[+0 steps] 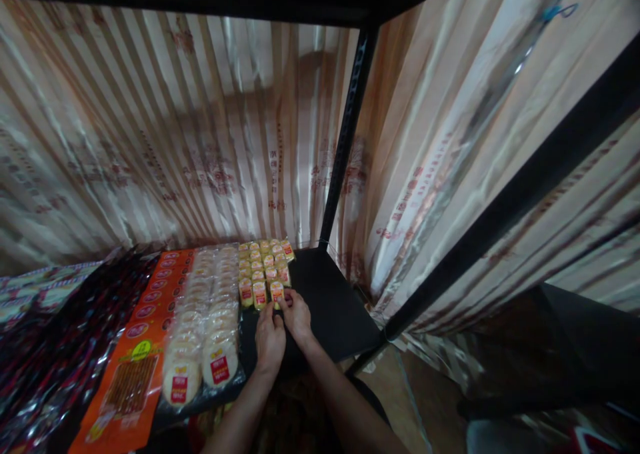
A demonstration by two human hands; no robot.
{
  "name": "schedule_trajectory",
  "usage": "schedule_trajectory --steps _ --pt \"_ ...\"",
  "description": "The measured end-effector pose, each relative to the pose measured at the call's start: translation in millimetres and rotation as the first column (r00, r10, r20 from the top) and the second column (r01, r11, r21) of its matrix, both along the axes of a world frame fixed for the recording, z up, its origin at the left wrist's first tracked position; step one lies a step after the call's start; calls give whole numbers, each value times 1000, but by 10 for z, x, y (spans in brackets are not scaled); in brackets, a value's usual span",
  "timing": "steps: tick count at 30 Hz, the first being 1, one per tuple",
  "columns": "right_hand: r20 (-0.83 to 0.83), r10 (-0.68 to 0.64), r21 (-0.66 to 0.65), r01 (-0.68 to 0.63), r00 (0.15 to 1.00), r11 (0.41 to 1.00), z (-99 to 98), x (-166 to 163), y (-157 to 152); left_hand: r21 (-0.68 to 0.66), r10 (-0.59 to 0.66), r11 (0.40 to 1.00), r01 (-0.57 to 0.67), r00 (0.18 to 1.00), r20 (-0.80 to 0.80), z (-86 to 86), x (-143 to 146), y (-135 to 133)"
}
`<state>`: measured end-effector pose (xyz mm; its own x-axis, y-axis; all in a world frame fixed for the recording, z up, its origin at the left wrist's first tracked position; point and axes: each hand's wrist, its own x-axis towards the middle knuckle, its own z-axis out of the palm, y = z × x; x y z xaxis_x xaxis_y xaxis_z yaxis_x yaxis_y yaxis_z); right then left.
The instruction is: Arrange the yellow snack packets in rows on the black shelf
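Both of my hands reach onto a black shelf [335, 301]. My left hand [269, 339] and my right hand [298, 317] are side by side with fingers curled and pinched around a small yellow packet with a red label [277, 293]. That packet sits at the near end of a block of several small yellow packets [263, 267] laid in rows toward the back. To the left lie two rows of larger round pale cakes in clear wrap [207, 321].
Orange snack packs [145, 334] lie left of the cakes, and dark glossy bags [65, 347] further left. A striped plastic sheet [175, 127] hangs behind. Black shelf posts [347, 134] stand at the back and right. The floor shows below right.
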<state>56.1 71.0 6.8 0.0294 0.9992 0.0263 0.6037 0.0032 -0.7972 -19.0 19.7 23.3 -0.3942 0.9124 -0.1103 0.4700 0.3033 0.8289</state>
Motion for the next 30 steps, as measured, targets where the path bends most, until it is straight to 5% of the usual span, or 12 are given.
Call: schedule_trajectory --steps 16,30 --pt "28 18 75 -21 999 997 -68 -95 178 119 -52 992 49 998 24 -145 -52 67" --pt "-162 19 57 -10 987 998 -130 -154 123 159 -75 984 74 997 3 -166 -55 64"
